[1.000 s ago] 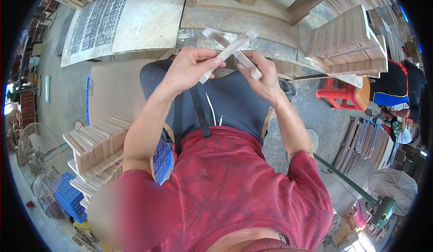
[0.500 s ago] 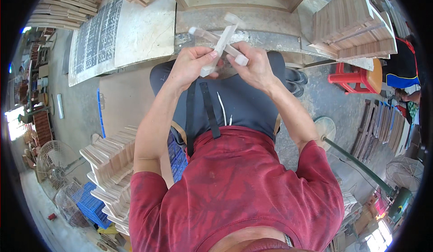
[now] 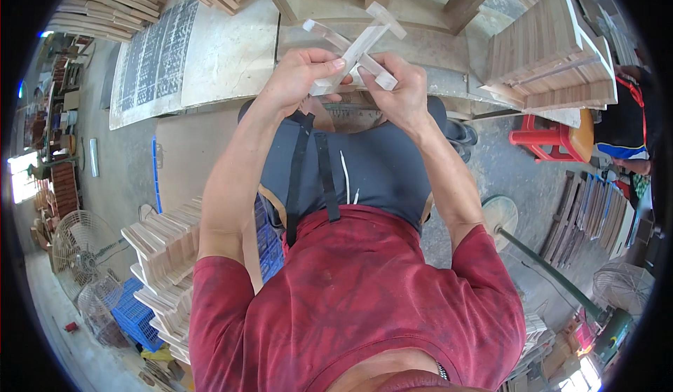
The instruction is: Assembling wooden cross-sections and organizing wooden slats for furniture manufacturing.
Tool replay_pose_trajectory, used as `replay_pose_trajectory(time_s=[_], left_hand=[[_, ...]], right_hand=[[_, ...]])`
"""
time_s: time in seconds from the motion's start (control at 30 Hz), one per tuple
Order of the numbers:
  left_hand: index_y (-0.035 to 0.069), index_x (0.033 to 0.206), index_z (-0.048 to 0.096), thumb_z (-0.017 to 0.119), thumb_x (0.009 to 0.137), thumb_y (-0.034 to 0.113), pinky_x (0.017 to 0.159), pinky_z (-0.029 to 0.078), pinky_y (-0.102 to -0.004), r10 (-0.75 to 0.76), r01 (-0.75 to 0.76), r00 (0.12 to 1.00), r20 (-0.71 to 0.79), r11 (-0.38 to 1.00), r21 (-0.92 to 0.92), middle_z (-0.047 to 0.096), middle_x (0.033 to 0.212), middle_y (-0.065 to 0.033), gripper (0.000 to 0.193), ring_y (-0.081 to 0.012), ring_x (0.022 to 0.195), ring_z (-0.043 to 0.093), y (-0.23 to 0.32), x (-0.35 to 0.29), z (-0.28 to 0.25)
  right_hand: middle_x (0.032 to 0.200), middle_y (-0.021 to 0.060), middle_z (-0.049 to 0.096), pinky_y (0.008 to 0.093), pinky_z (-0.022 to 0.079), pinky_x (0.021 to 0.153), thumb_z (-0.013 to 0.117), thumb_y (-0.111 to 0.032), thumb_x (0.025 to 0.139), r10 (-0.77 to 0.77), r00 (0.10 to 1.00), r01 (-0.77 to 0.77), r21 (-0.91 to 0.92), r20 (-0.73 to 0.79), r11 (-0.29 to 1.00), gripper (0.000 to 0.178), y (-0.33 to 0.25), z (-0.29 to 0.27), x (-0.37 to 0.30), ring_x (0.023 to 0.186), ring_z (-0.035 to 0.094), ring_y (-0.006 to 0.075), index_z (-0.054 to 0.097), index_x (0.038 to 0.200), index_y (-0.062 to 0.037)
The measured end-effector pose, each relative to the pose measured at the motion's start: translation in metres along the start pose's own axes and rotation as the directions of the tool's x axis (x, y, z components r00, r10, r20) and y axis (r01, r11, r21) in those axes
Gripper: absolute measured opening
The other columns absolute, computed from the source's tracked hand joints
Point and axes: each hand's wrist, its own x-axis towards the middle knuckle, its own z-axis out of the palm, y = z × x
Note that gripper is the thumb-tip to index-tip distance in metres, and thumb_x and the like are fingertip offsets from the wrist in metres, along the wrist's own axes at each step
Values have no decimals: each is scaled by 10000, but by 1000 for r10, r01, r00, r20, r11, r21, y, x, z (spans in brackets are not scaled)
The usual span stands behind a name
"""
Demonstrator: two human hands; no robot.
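Over the near edge of the workbench (image 3: pixel 228 59), both of my hands hold a pale wooden cross-shaped piece (image 3: pixel 364 43). It is made of bars that cross each other, and a short bar sits across the far end of one. My left hand (image 3: pixel 298 80) is closed on the near left end of the upper bar, thumb on top. My right hand (image 3: pixel 403 92) is closed around the near right end of the other bar, close to its square end. The fingers under the wood are partly hidden.
Stacked wooden slats (image 3: pixel 536 55) stand on the bench at the right, with more slats (image 3: pixel 102 6) at the far left. Beside my left elbow rises another wooden stack (image 3: pixel 165 252). A red stool (image 3: pixel 543 138) and a fan (image 3: pixel 501 217) are to the right.
Both hands have moved away from my body, further over the bench, carrying the wooden piece with them. Its grip by both hands looks the same.
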Motion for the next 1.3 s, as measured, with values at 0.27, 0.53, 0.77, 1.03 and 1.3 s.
replay_pose_trajectory(time_s=[0.27, 0.53, 0.77, 1.03, 1.3], left_hand=[[-1, 1147, 708, 660, 1007, 213, 676, 624, -316, -34, 35, 999, -17, 995, 90, 752, 981, -125, 261, -190, 850, 731, 9, 2, 3], [15, 1156, 719, 653, 1005, 261, 644, 608, -299, -84, 82, 996, 20, 994, 67, 753, 964, -97, 296, -166, 790, 711, 40, 1, 4], [16, 1075, 764, 753, 915, 255, 612, 520, -351, 605, -302, 780, -160, 588, 751, 700, 684, -148, 288, -216, 585, 659, -2, -18, 27], [22, 1040, 772, 750, 912, 202, 563, 506, -349, 756, -431, 645, -107, 476, 767, 691, 668, -134, 222, -215, 550, 639, -14, -17, 22], [15, 1017, 766, 749, 915, 181, 556, 480, -309, 689, -473, 710, -143, 617, 629, 667, 643, -80, 196, -115, 550, 584, -20, -21, 22]], right_hand=[[753, 103, 722, 306, 527, 631, 788, -118, 872, 54, 997, -49, 87, -58, 995, 139, -2, 1, 5, 680, 677, 140, 732, 929, -5], [689, -31, 632, 269, 445, 553, 809, -159, 877, 369, 929, -352, 236, -33, 906, 158, 4, 0, 17, 610, 544, 67, 737, 874, -18], [651, -27, 604, 234, 381, 501, 786, -167, 898, 537, 840, -523, 372, 76, 767, 165, -21, 0, 17, 567, 520, 40, 719, 876, -18], [701, -21, 640, 229, 414, 551, 778, -124, 901, 452, 892, -431, 298, -1, 852, 140, -24, 6, 14, 627, 535, 39, 722, 882, 4], [728, -32, 648, 233, 433, 601, 787, -135, 899, 395, 919, -382, 244, -5, 891, 144, -23, 2, 12, 684, 549, 41, 731, 883, -3]])
